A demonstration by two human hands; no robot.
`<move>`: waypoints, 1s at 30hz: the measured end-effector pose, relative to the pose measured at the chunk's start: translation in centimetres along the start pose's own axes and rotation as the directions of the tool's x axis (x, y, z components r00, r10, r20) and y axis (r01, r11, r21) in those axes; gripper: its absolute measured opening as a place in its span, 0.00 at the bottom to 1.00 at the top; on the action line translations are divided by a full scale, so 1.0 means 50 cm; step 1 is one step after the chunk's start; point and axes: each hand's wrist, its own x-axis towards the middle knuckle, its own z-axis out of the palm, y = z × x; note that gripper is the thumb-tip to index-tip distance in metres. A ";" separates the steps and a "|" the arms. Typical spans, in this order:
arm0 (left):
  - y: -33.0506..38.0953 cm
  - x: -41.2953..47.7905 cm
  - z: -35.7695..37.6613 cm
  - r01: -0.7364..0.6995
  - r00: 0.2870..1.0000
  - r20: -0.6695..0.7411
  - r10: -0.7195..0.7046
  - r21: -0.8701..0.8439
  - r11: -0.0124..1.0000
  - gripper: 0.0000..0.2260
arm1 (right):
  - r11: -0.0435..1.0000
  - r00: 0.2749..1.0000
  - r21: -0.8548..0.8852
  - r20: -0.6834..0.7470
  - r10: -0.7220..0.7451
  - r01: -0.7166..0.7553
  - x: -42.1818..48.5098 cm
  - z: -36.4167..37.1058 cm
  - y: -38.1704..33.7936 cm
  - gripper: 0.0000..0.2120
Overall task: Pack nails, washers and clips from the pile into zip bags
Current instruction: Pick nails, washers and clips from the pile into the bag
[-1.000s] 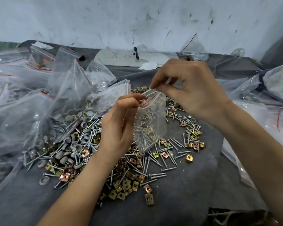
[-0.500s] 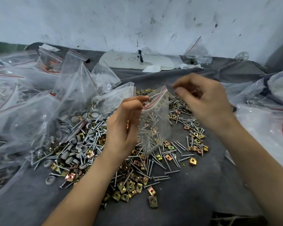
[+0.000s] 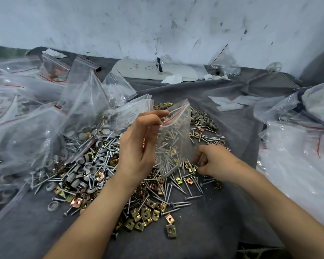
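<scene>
zip bag [image 3: 173,139] hangs in the middle of the frame, just above the pile [image 3: 105,165]. it is small and see-through, with a red line near its top. its mouth is open. many thin nails sit inside it, and a few gold bits show among them.

left hand [image 3: 138,146] is just left of the bag. its thumb and first finger pinch the bag's top left corner by the red line and hold the bag up.

right hand [image 3: 216,161] is low, at the bag's lower right corner, right on the pile. its fingers are curled in. i cannot tell if they pinch anything.

the pile spreads over a grey cloth [image 3: 213,221] from the left side to the middle. silver nails [image 3: 193,198] lie all through it. round grey washers [image 3: 53,206] lie mostly on the left part. gold clips [image 3: 171,230] lie mostly near the bottom middle.

big clear bags [image 3: 26,128] fill the left of the frame, some lying on the pile's edge. more clear bags [image 3: 297,156] lie at the right. a white board [image 3: 148,70] lies at the top middle, next to a scuffed white wall [image 3: 157,25].
</scene>
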 end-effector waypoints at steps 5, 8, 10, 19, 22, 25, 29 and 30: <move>-0.001 0.000 -0.002 0.031 0.999 -0.026 -0.030 0.021 0.999 0.04 | 0.999 0.999 0.039 -0.041 0.021 -0.020 0.006 -0.008 -0.003 0.05; -0.003 -0.001 -0.003 0.051 0.998 -0.030 -0.050 0.022 0.998 0.04 | 0.976 0.963 0.201 -0.266 -0.026 0.082 0.005 -0.044 -0.012 0.07; -0.005 -0.001 -0.003 0.076 0.997 -0.029 -0.075 0.032 0.997 0.04 | 0.859 0.909 0.448 -0.413 -0.047 0.248 -0.009 -0.076 -0.028 0.10; -0.002 0.003 -0.003 0.014 1.000 0.023 -0.015 0.030 0.999 0.08 | 0.635 0.614 0.381 -0.766 -0.190 0.672 -0.046 -0.129 -0.153 0.08; 0.002 0.006 -0.004 0.044 0.999 0.010 -0.044 -0.017 0.999 0.06 | 0.710 0.646 0.316 -0.721 -0.251 0.629 -0.041 -0.115 -0.164 0.07; 0.001 0.013 -0.005 0.189 0.977 -0.063 -0.202 -0.171 0.967 0.09 | 0.637 0.556 0.342 -0.814 -0.167 0.691 -0.038 -0.108 -0.164 0.07; -0.037 0.022 -0.027 0.446 0.865 -0.187 -0.466 -0.142 0.884 0.06 | 0.373 0.679 0.679 -0.717 0.157 0.632 -0.023 -0.093 -0.132 0.13; -0.047 0.023 -0.034 0.494 0.836 -0.204 -0.509 -0.121 0.861 0.04 | 0.311 0.774 0.789 -0.600 0.201 0.531 -0.018 -0.075 -0.121 0.15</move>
